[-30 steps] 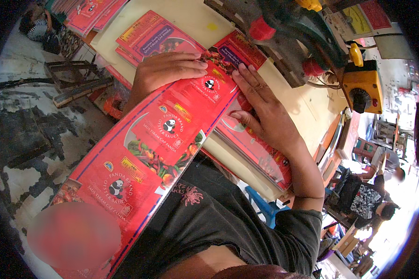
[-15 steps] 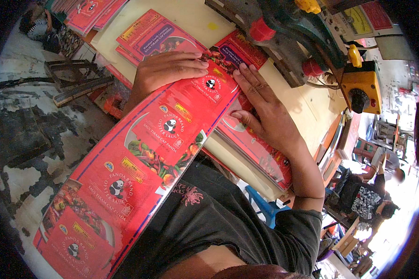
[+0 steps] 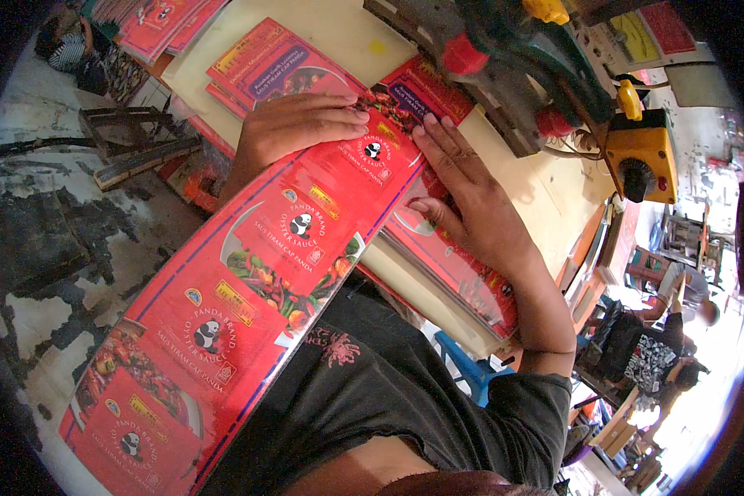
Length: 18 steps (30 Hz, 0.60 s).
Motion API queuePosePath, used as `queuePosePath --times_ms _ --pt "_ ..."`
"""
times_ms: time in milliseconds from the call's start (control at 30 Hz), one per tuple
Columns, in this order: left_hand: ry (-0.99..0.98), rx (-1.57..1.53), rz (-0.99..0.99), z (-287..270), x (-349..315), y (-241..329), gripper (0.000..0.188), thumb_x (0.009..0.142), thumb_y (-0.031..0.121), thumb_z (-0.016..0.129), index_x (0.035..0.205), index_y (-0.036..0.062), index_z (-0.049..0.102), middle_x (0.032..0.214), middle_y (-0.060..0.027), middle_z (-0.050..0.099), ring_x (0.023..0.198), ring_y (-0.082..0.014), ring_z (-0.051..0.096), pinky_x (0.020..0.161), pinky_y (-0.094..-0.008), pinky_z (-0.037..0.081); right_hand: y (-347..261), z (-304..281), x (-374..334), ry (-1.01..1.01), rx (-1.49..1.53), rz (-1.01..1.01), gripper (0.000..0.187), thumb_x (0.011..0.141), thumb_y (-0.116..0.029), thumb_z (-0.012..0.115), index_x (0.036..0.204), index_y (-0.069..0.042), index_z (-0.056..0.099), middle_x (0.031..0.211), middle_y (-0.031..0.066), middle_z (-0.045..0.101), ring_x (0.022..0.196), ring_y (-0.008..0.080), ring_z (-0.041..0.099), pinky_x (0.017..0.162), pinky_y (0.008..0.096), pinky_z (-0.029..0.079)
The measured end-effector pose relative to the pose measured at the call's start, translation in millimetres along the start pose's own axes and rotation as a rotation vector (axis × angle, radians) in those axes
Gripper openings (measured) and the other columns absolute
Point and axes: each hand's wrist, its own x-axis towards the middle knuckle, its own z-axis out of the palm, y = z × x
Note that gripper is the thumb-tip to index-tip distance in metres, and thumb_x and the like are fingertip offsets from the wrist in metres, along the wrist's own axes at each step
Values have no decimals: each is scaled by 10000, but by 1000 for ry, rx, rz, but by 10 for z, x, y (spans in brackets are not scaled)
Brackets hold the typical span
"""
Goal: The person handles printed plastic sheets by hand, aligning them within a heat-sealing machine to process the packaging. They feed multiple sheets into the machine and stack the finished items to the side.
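A long, glossy red printed strip (image 3: 248, 273) with repeated food pictures and panda emblems slopes from the lower left up to the worktable. Its far end lies under the front of a dark green machine (image 3: 521, 83). My left hand (image 3: 302, 128) rests on the strip's left edge, fingers stretched out flat and thumb hidden. On the right edge lies my right hand (image 3: 471, 194), its fingers extended and its thumb apart. Beneath my right forearm is a stack of similar red printed sheets (image 3: 463, 264). More red printed sheets (image 3: 273, 62) lie beyond my left hand.
The cream worktable (image 3: 546, 186) carries the machine, which has red knobs (image 3: 465, 54). A yellow control box (image 3: 643, 157) with a black dial stands at its right. A blue plastic seat (image 3: 471, 368) is below the table edge. Other people (image 3: 649, 351) sit farther right.
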Motion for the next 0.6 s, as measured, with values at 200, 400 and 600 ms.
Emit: queuePosePath --times_ms 200,400,600 --pt "-157 11 -53 -106 -42 26 491 929 339 647 1274 -6 702 1357 -178 695 1355 -373 608 1161 -482 465 18 8 -1 10 -1 -25 790 957 -375 707 1613 -78 383 1666 204 354 1552 414 314 1255 487 340" --pt "-147 -10 -75 -104 -19 56 473 922 321 663 1265 -2 709 1343 -175 703 1343 -364 619 1154 -480 472 6 8 3 6 1 -14 796 954 -361 713 1616 -78 376 1665 204 357 1550 413 316 1256 486 340" --pt "-6 42 1 -11 -16 10 526 801 392 698 1110 -30 760 1166 -193 763 1142 -357 732 1001 -456 575 2 7 4 7 -8 -17 797 956 -371 708 1618 -79 373 1666 195 359 1550 402 320 1258 480 340"
